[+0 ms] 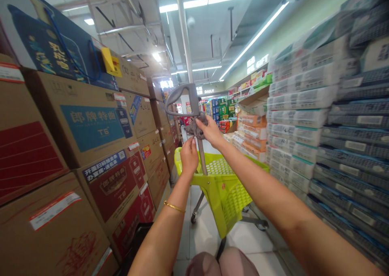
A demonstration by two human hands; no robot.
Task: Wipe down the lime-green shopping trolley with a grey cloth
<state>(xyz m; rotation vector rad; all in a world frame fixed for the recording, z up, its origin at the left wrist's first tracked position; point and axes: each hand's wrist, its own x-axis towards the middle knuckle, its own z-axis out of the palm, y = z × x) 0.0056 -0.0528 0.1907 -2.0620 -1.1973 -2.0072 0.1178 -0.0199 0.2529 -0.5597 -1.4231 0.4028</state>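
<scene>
A lime-green shopping cart (229, 195) stands in front of my knees, with a metal pole (203, 162) rising from it. On the pole sits a grey loop handle (194, 100). Just below the handle, a crumpled grey-brown cloth-like bundle (191, 128) surrounds the pole. My right hand (209, 131) is closed on this bundle, thumb on its near side. Lower and to the left, my left hand (189, 154) pinches at the bundle's lower edge; whatever lies between those fingertips is too small to make out. A gold bangle (174, 206) circles my left wrist.
Stacked cartons (97, 124) form a wall on the left, with blue gift bags (65, 45) on top. Plastic-wrapped white packs (296, 122) and dark packs (355, 146) are piled high on the right. Tiled floor (200, 231) shows under the cart; shelves continue down the aisle.
</scene>
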